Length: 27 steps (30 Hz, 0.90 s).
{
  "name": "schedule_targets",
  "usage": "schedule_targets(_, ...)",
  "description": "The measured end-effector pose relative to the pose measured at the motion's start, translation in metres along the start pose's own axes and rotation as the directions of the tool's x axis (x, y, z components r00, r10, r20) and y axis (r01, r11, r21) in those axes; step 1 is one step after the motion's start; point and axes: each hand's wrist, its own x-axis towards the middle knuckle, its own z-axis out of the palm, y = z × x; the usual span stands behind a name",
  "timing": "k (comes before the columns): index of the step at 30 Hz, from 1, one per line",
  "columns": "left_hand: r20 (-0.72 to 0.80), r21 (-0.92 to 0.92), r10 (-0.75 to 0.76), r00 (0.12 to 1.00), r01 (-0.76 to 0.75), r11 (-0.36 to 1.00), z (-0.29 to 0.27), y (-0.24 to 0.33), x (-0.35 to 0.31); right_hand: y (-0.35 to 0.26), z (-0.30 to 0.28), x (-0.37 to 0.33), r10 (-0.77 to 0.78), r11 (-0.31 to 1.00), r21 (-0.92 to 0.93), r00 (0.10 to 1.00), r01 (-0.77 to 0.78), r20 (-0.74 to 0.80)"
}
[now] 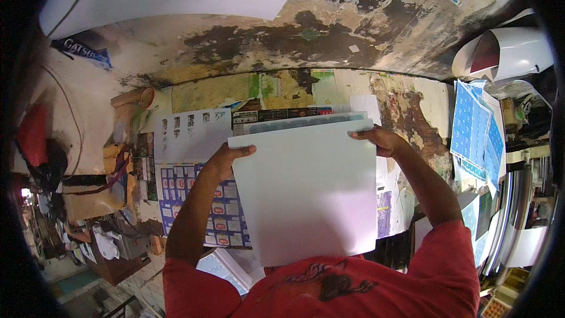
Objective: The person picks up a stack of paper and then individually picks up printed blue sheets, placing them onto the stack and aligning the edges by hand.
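Note:
Both hands grip a large blank white sheet (306, 194) by its far corners, with the near edge close to my red shirt. My left hand (226, 161) pinches the left corner, its thumb lying on top. My right hand (381, 140) clasps the right corner in the same way, thumb above and fingers mostly hidden underneath. Just past the sheet's far edge shows a strip of a teal printed sheet (312, 122); whether it is held too, I cannot tell.
On the worn table lie a purple printed sheet (220, 227), a white sheet with dark marks (191, 135) and a dark printed sheet (282, 114). Blue printed sheets (471, 123) and a white rolled sheet (524, 53) are at the right. A stained wall (247, 41) rises behind.

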Motion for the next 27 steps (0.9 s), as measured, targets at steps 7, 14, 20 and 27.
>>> schedule_targets(7, -0.272, 0.618, 0.148, 0.951, 0.055, 0.785, 0.067, 0.038, -0.014, -0.025, 0.024, -0.006, 0.003, 0.870, -0.488, 0.990, -0.072, -0.139)
schedule_targets(14, 0.033, 0.939, 0.552, 0.833, -0.214, 0.268, 0.085, -0.020, -0.023, -0.013, 0.102, -0.023, -0.321, 0.454, -0.870, 0.946, 0.192, 0.041)
schedule_targets(20, 0.141, 0.983, 0.391, 0.910, -0.175, 0.054, 0.082, -0.026, -0.024, 0.004, 0.103, -0.020, -0.296, 0.213, -0.964, 0.951, 0.156, 0.088)
schedule_targets(27, 0.151, 0.969, 0.576, 0.803, -0.235, 0.073, 0.065, -0.047, -0.012, 0.018, 0.081, -0.003, -0.336, 0.176, -0.979, 0.941, 0.107, 0.043)
